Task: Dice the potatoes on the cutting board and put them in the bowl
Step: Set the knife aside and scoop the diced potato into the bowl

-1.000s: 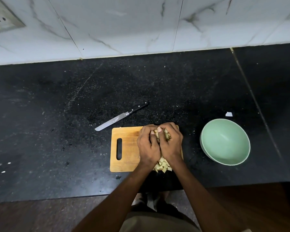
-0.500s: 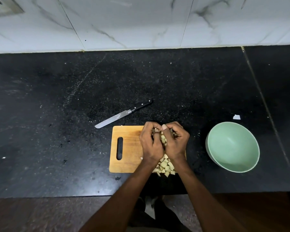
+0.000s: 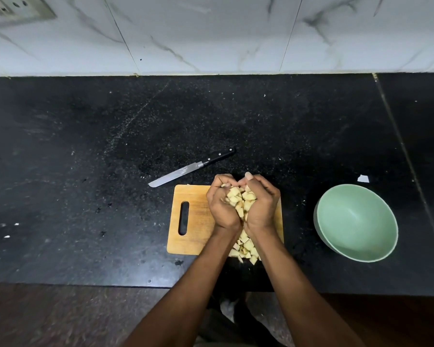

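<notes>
The 1 head-worn wide-angle camera looks steeply down from above the person's forearms, facing the tiled wall (image 3: 211,33) across the black counter (image 3: 85,146), close over the cutting board (image 3: 196,211), with the bowl (image 3: 356,221) at right.

You're at a home kitchen counter: black speckled stone worktop (image 3: 110,136), white marble-look wall tiles (image 3: 211,33), a wall socket (image 3: 13,7) top left. Wooden cutting board (image 3: 193,221), kitchen knife (image 3: 191,167), green bowl (image 3: 356,221), diced potato (image 3: 241,199).

Black speckled stone counter (image 3: 211,116) under white veined marble wall tiles (image 3: 211,33), socket plate (image 3: 18,8) top left
</notes>
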